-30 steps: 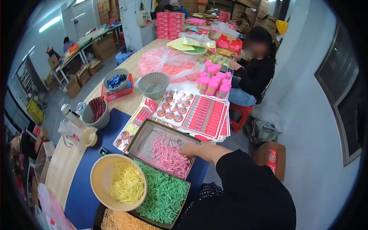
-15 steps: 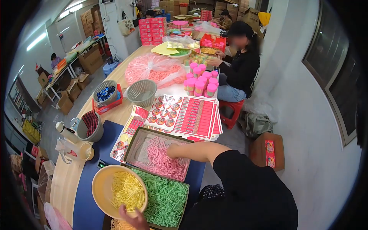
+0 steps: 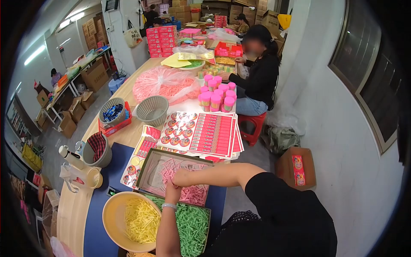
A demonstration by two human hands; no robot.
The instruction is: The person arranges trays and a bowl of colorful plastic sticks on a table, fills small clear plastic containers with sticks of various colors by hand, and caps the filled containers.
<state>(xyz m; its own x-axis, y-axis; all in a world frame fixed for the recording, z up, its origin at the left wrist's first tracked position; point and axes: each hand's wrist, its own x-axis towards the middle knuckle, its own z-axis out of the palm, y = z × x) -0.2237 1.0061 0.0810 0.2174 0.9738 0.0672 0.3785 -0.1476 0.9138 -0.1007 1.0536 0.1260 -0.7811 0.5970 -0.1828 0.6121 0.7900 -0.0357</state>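
Observation:
Over a shallow box (image 3: 147, 177) of short pink sticks (image 3: 195, 195), my two hands meet. My right hand (image 3: 183, 177) reaches in from the right, fingers curled and closed. Against it from below is my left hand (image 3: 172, 188), closed too, with a pale bracelet (image 3: 169, 206) on its wrist. Anything between the fingers is hidden. Below the left forearm lie short green sticks (image 3: 192, 227) in a second box. Left of that forearm, a pale orange bowl (image 3: 112, 214) holds yellow sticks (image 3: 140, 220).
Printed sticker sheets (image 3: 201, 132) lie beyond the pink box, near pink-lidded jars (image 3: 216, 94). Grey baskets (image 3: 153, 110) and a white bottle (image 3: 70, 157) stand to the left. A co-worker (image 3: 259, 73) sits at the table's right side.
My left hand has moved from beside the yellow sticks up to my right hand over the pink box. The right hand has shifted slightly left. The camera view has shifted a little.

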